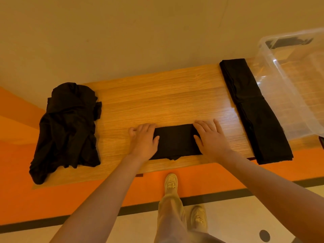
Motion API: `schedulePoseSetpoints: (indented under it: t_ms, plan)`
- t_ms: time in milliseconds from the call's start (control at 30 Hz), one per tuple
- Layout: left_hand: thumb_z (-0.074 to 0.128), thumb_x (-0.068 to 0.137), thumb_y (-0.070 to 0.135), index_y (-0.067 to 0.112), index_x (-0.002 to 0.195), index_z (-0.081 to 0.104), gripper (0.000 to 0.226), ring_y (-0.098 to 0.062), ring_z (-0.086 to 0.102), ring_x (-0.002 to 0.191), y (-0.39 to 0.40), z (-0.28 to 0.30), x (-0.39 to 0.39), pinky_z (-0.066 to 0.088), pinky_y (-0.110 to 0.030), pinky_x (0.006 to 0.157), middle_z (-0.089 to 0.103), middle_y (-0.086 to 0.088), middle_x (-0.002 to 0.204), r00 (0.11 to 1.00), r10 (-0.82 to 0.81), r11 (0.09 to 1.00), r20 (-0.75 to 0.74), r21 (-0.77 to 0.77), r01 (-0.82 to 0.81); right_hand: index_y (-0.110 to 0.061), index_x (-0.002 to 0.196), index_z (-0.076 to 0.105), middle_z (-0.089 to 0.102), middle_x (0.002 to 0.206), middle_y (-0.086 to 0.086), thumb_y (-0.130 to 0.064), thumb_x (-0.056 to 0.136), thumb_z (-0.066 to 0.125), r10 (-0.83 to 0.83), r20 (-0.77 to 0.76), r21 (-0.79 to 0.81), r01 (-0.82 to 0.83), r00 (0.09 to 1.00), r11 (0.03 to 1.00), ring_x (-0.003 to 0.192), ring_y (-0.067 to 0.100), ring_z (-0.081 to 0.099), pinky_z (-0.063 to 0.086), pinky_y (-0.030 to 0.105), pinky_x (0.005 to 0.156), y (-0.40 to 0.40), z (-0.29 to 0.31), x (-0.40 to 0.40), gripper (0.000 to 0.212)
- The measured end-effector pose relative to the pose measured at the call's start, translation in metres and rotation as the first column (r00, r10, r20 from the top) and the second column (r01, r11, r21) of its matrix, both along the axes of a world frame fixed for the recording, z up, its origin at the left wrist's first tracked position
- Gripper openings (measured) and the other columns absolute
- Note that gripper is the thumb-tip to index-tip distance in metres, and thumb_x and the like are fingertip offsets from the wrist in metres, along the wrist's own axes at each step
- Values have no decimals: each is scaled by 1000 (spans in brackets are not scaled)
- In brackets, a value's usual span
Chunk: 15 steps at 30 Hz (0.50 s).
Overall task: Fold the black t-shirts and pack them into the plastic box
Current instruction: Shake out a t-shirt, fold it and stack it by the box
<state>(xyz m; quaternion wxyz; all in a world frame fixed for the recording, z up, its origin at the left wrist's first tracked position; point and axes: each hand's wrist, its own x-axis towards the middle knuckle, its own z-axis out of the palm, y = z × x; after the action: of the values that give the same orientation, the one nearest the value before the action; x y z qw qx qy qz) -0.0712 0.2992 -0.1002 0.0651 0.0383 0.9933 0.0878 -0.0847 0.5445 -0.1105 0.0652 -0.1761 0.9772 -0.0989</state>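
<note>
Both hands are lying flat, fingers straight, grasping nothing: the left hand [143,142] and right hand [211,138] are pressing the two ends of the folded t-shirt [176,142] near the table's [166,95] front edge. Being soft, light and limp, the cloth is likely wanting support from beneath both ends, or its layers may slide apart before reaching the plastic box [298,76] at the right end.

A folded black t-shirt [177,142] lay flat mid-counter — a compact rectangle. Left, a crumpled pile of black t-shirts [67,127]; right, a long folded strip [254,109] beside the clear plastic box [294,81] — its far end holding something dark.
</note>
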Motion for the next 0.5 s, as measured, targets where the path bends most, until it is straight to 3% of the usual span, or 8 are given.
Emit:
schedulePoseSetpoints:
  t_ms: [67,167,267,333,433,500]
  plan:
    - [49,95,46,30,137,43,46,-16,35,129,-8,8,-13,16,-38,98,47,7,136,990,25,1000,138,2,-25,-15,143,38,42,146,3,-35,98,42,-42,43,16,41,998,999,137,22,34,6,45,116,0,9,-9,49]
    - [63,87,46,34,126,52,42,-17,40,126,-18,19,-29,20,-40,97,53,8,130,934,46,991,354,105,-89,-23,139,40,43,138,0,-37,94,54,-124,189,47,118,974,992,129,22,33,16,44,106,-1,21,-24,50]
    - [68,84,44,35,105,59,24,-19,47,117,-25,23,-35,23,-39,98,55,9,108,897,77,981,436,129,-147,-25,126,52,46,127,1,-42,91,59,-180,311,109,153,933,982,122,24,35,22,42,98,-1,29,-38,40]
    - [68,84,44,34,102,61,21,-19,47,116,-28,21,-33,23,-39,97,55,10,108,886,103,967,451,163,-195,-25,119,55,46,121,1,-43,89,61,-214,356,96,192,910,977,118,24,36,24,40,94,0,32,-39,35]
    - [65,88,40,36,99,57,15,-12,47,110,-29,17,-28,25,-34,91,55,15,108,918,82,955,387,234,-184,-23,99,54,51,104,-2,-35,87,65,-227,382,-65,271,896,960,106,22,46,28,34,85,7,31,-30,20]
    - [66,90,31,33,102,56,15,-10,54,107,-27,16,-30,39,-36,95,58,14,107,925,79,886,373,399,-236,-19,93,53,56,93,-1,-29,87,66,-279,462,-257,429,842,866,91,20,54,40,33,76,13,30,-19,18]
